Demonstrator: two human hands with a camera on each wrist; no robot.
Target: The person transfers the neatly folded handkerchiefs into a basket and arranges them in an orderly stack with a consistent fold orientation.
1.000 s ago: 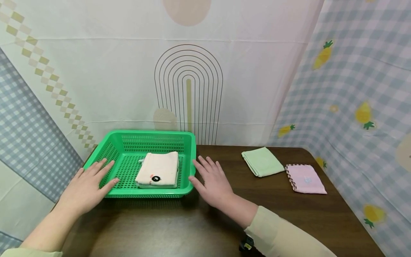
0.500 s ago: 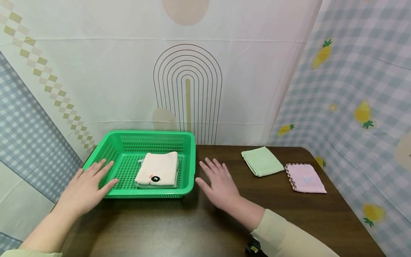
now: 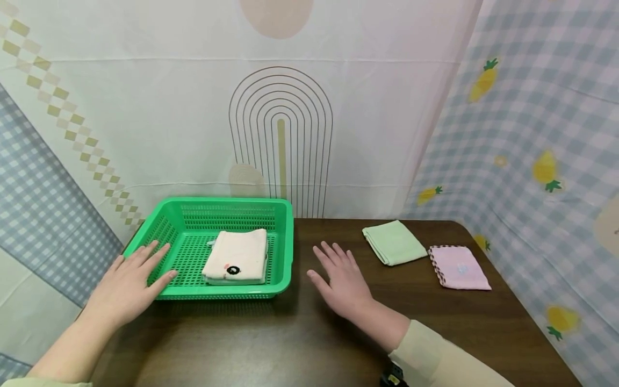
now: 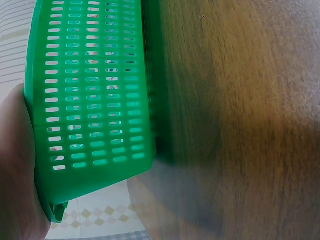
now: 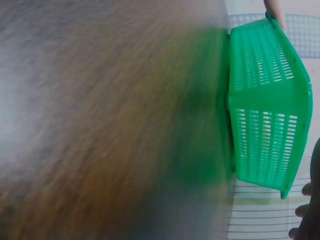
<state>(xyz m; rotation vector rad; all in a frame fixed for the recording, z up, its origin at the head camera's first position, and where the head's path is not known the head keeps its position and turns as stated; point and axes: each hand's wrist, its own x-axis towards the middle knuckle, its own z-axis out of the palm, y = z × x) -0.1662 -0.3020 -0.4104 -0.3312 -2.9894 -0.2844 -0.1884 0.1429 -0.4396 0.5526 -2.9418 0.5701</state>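
Note:
My left hand [image 3: 127, 285] rests on the left front corner of a green plastic basket [image 3: 275, 290], its fingers spread and straight over the rim. In the left wrist view, part of this hand lies against the slotted basket wall [image 4: 95, 180]. Inside the basket lies a folded cream towel [image 3: 239, 250] with a dark round mark. To the right of the basket, apart from it, my right hand [image 3: 343, 282] is above the table with fingers spread and nothing held. A folded green towel [image 3: 395, 244] and a pink towel [image 3: 461, 269] with checked trim lie beyond it, farther right.
The dark brown wooden table [image 3: 232, 344] carries everything. Behind it hangs a pale printed curtain [image 3: 377, 118]. A checked cloth with pineapples [image 3: 532, 215] borders the right side, and blue checked cloth [image 3: 53, 188] the left.
My right hand has moved off the basket's right rim, going rightward over the table. The left hand stays on the basket corner, and the towels lie as before.

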